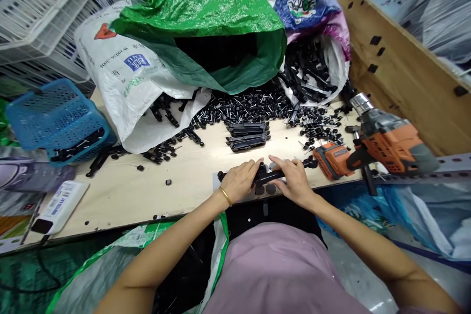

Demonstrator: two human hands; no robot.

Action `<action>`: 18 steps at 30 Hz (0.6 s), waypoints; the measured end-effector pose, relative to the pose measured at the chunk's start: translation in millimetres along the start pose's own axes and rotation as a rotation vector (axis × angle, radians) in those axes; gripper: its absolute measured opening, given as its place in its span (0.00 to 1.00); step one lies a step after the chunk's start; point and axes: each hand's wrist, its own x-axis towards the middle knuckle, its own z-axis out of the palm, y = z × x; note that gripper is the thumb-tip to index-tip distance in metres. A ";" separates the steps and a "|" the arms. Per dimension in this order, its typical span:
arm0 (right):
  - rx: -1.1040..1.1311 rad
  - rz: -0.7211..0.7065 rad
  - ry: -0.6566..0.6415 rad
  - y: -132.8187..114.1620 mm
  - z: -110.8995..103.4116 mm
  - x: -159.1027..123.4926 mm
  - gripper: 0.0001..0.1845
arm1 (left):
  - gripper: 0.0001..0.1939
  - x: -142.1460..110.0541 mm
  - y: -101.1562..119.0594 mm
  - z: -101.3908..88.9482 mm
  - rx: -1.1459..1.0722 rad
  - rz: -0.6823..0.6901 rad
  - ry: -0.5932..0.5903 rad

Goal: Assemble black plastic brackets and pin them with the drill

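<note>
My left hand (241, 180) and my right hand (293, 180) meet at the front edge of a pale wooden table (147, 189). Both have their fingers curled over a long black plastic part (270, 175) that lies across a small light plate. A gold bangle sits on my left wrist. Just behind the hands lies a neat stack of similar black bars (247, 135). Beyond it spreads a heap of small black pins and pieces (253, 105).
An orange cordless drill (382, 144) hangs at the right, with an orange battery (332, 159) beside it. A green sack (206, 19) and white sacks (121, 73) of black parts fill the back. A blue basket (55, 117) stands left, near a white box (61, 206).
</note>
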 end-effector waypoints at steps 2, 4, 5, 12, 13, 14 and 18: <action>-0.068 -0.062 -0.079 -0.4 -4.4 3.0 0.24 | 0.36 0.2 0.4 -2.3 0.029 -0.019 -0.011; -0.177 -0.129 -0.243 2.2 -13.2 4.9 0.14 | 0.38 -3.5 -1.9 -6.8 0.028 0.003 -0.038; -0.217 -0.152 -0.336 2.9 -19.6 4.6 0.11 | 0.39 -7.4 -2.9 -10.3 0.011 0.025 -0.052; 0.519 -0.076 -0.588 -44.1 -53.8 -30.2 0.20 | 0.29 -73.8 32.1 -34.4 -0.729 0.225 -0.031; 0.682 -0.024 -0.577 -55.3 -50.4 -36.7 0.21 | 0.26 -82.6 42.3 -31.9 -0.829 0.168 0.014; 0.825 0.038 -0.560 -65.8 -45.1 -42.1 0.23 | 0.25 -89.0 52.3 -27.0 -0.936 0.096 0.088; 1.170 0.089 -0.518 -92.7 -19.1 -45.2 0.26 | 0.16 -91.4 79.2 -1.8 -1.301 -0.069 0.557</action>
